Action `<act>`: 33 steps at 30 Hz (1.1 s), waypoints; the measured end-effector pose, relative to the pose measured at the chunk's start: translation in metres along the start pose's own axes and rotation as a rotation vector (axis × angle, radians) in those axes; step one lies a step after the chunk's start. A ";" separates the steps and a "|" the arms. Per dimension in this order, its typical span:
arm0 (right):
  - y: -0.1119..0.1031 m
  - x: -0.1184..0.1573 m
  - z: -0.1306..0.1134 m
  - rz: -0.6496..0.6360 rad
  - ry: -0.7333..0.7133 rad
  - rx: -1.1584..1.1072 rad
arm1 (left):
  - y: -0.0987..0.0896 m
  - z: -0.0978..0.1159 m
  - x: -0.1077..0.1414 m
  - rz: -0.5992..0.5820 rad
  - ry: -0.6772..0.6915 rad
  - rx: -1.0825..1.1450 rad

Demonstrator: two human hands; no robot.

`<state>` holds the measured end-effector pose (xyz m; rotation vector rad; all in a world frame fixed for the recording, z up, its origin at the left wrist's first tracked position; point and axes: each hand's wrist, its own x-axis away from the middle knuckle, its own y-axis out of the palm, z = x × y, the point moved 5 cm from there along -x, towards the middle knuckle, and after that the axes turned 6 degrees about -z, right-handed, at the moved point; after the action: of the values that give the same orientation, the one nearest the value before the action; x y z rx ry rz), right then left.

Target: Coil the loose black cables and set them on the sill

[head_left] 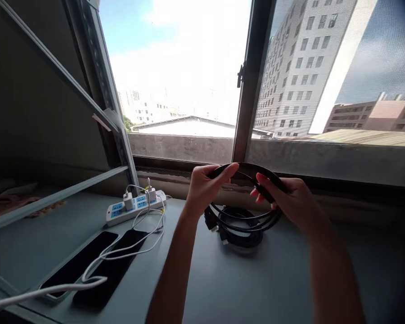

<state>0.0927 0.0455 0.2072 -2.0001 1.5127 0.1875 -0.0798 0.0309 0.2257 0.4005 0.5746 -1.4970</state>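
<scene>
A coiled black cable (248, 226) is held up in a loop between my two hands. My left hand (207, 185) pinches the upper left of the coil between thumb and fingers. On the coil's right side, my right hand (283, 194) is closed round the strands, thumb and fingertips showing at the inner edge. A connector (212, 222) hangs at the lower left of the loop. Behind and below it, a second dark coiled cable (246, 242) lies on the grey surface, partly hidden by the held coil.
To the left stands a white power strip (138, 208) with two chargers plugged in. White charging cords (128, 248) run over two dark phones (81, 258) (113, 270). A metal rack frame (111, 90) rises at the left. A window frame (248, 99) stands behind the table.
</scene>
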 end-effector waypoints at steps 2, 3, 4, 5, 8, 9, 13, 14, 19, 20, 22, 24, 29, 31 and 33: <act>0.003 0.005 -0.005 -0.065 0.025 -0.110 | -0.001 0.001 0.001 0.010 0.022 0.030; 0.005 0.008 -0.008 -0.092 0.027 -0.155 | -0.002 0.001 0.002 0.011 0.027 0.044; 0.007 0.011 -0.012 -0.124 0.022 -0.191 | -0.002 0.000 0.002 0.009 0.028 0.055; 0.010 0.013 -0.015 -0.156 0.012 -0.212 | -0.002 -0.002 0.002 0.005 0.024 0.062; 0.016 0.016 -0.020 -0.195 -0.027 -0.185 | -0.002 -0.011 -0.001 -0.017 -0.023 0.062; 0.017 0.015 -0.020 -0.185 -0.035 -0.159 | -0.003 -0.016 -0.003 -0.019 -0.048 0.066; 0.023 0.003 -0.006 -0.108 0.006 0.085 | -0.011 -0.044 -0.012 0.046 -0.185 0.106; 0.023 0.000 -0.003 -0.045 0.003 0.178 | -0.013 -0.050 -0.014 0.075 -0.218 0.117; 0.028 -0.007 -0.010 0.291 -0.209 0.651 | -0.017 -0.057 -0.016 0.134 -0.291 0.270; 0.031 -0.007 -0.012 0.323 -0.238 0.752 | -0.016 -0.056 -0.015 0.110 -0.311 0.324; 0.036 -0.008 -0.014 0.365 -0.272 0.907 | -0.011 -0.052 -0.015 0.009 -0.350 0.418; 0.039 -0.009 -0.014 0.382 -0.323 0.967 | -0.007 -0.047 -0.014 -0.105 -0.349 0.471; 0.037 -0.011 -0.009 0.461 -0.375 0.971 | -0.003 -0.040 -0.012 -0.167 -0.343 0.495; 0.037 -0.015 -0.004 0.454 -0.333 0.993 | 0.001 -0.040 -0.012 -0.168 -0.353 0.495; 0.038 -0.020 0.002 0.430 -0.290 1.016 | 0.004 -0.042 -0.013 -0.155 -0.361 0.487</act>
<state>0.0523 0.0569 0.2002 -0.8112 1.4046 -0.1090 -0.0803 0.0657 0.1992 0.4508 -0.0538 -1.8066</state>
